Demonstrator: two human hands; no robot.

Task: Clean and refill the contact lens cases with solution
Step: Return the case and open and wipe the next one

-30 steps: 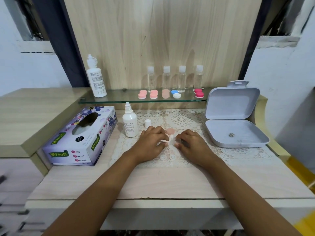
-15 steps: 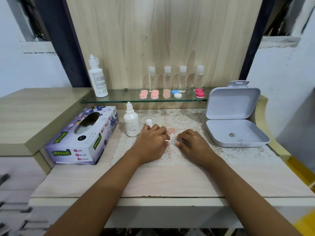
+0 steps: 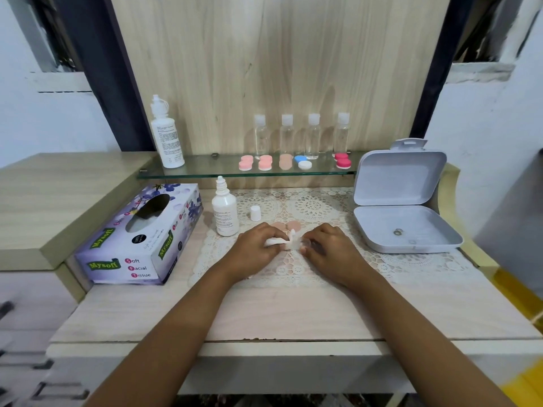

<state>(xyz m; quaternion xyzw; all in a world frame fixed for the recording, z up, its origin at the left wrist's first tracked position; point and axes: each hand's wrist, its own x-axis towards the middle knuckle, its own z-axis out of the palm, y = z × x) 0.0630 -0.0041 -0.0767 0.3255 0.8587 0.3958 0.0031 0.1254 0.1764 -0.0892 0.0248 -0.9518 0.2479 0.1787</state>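
Over the lace mat [image 3: 293,271], the left hand [image 3: 257,250] grips a tissue [image 3: 274,241], its twisted tip pointing right at the lens case [image 3: 306,245] the right hand [image 3: 333,250] pinches. The case's long axis is hidden.

In the centre of the frame, the left hand [image 3: 258,245] is gripping a crumpled white tissue [image 3: 274,241], its twisted tip pointing at a small clear contact lens case [image 3: 305,245] that the right hand [image 3: 326,248] is pinching over the white lace mat [image 3: 317,205]. Two round peach caps [image 3: 286,226] are lying just behind the fingers, and a white plastic solution bottle [image 3: 224,211] is standing uncapped to their left.
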